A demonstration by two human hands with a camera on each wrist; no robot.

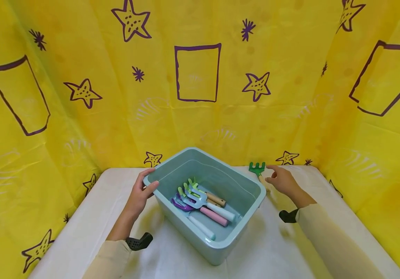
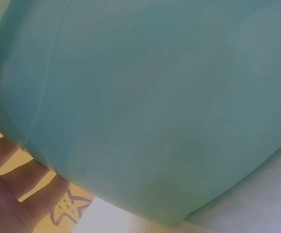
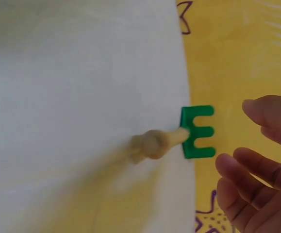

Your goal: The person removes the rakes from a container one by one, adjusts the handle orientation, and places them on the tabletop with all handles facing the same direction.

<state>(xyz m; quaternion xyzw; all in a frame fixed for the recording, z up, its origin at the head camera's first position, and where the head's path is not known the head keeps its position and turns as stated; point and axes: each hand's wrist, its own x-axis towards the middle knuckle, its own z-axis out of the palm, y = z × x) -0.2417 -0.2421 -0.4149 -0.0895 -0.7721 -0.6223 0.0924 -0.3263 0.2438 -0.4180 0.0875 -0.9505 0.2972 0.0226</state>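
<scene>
My left hand point(image 1: 141, 190) grips the left corner of a blue-green plastic bin point(image 1: 236, 170), thumb over the rim. In the left wrist view, its fingers point(image 2: 26, 182) lie against the bin's outer wall. Inside the bin lie several small hand rakes, including a light blue rake point(image 1: 197, 198) and a purple one point(image 1: 182, 205). Beyond the bin's right corner is a small green rake point(image 1: 257, 169) with a wooden handle point(image 3: 156, 143). My right hand point(image 1: 283, 181) is just right of this rake, its fingers relaxed and apart from it in the right wrist view.
The bin sits at an angle on a white-covered table point(image 1: 116, 201). Yellow sheets point(image 1: 200, 124) printed with purple stars and outlines rise behind the table and on both sides. Pink point(image 1: 214, 217) and wooden handles are among those in the bin.
</scene>
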